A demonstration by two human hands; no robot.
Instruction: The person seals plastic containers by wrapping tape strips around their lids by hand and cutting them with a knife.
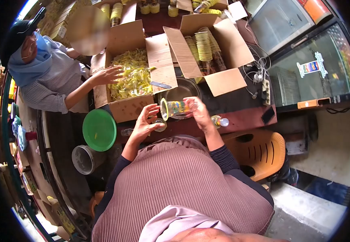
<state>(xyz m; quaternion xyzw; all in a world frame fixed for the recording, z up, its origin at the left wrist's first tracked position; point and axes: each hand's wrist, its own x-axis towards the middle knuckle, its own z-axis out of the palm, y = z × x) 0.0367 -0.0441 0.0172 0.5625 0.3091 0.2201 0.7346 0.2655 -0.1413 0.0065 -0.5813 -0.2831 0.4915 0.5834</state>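
Note:
A clear plastic cup [178, 108] with a yellow rim and a coloured print lies sideways in front of my body, its mouth facing left. My right hand [200, 115] is closed around its base end. Close to the rim, my left hand [143, 124] is open with fingers curved and apart; it does not clearly touch the cup. Just beside the left fingers stands a small clear container [160, 125], partly hidden. Behind the cup a round metal basin [191, 85] sits on the table, its contents mostly covered by the cup and hands.
An open carton [129, 108] holds many small yellow pieces; a co-worker's hand [107, 75] reaches over it. Another carton [227, 80] holds stacked yellow-rimmed cups. A grey flat blade [161, 85] rests on a flap. Nearby are a small bottle [219, 121], green lid [99, 130] and orange chair [264, 155].

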